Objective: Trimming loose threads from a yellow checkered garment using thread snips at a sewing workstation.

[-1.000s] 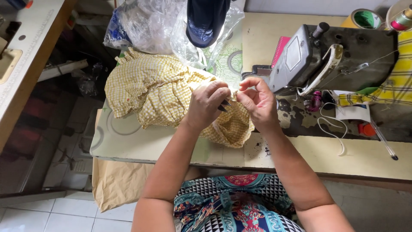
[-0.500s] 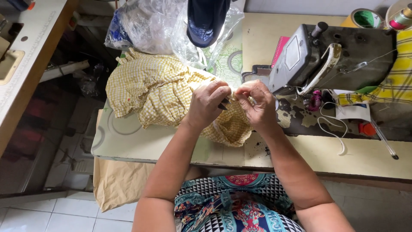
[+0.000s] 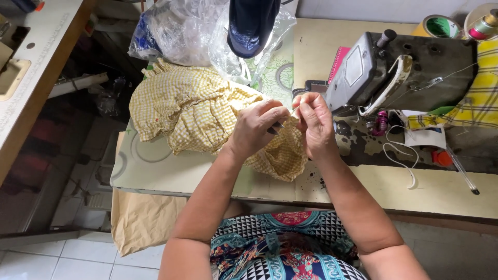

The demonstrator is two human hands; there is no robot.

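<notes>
Nearest the camera: person's lap in a patterned blue-red garment [image 3: 280, 249], both forearms reaching forward over the table edge [image 3: 207, 181]. A tan cloth [image 3: 142, 220] hangs off the table's near left corner.

Left hand [image 3: 257, 127] is pinched closed on the yellow checked fabric [image 3: 197, 111], with a small dark tool poking out between its fingers; tool too small to identify. Right hand [image 3: 314, 124] is closed too, fingertips pinching the same fabric's edge right beside the left hand. Hands nearly touching.

The fabric lies bunched on the tabletop, mostly left of the hands, one fold running under them toward the near edge.

Just right of the hands: grey sewing machine [image 3: 399, 72], white cord [image 3: 402, 158] and a pen [image 3: 461, 171] near its base.

Farther back: clear plastic bags [image 3: 181, 28], a dark blue object [image 3: 251, 23] hanging in front, tape roll [image 3: 438, 26] and thread spool [image 3: 485, 26] at far right.
</notes>
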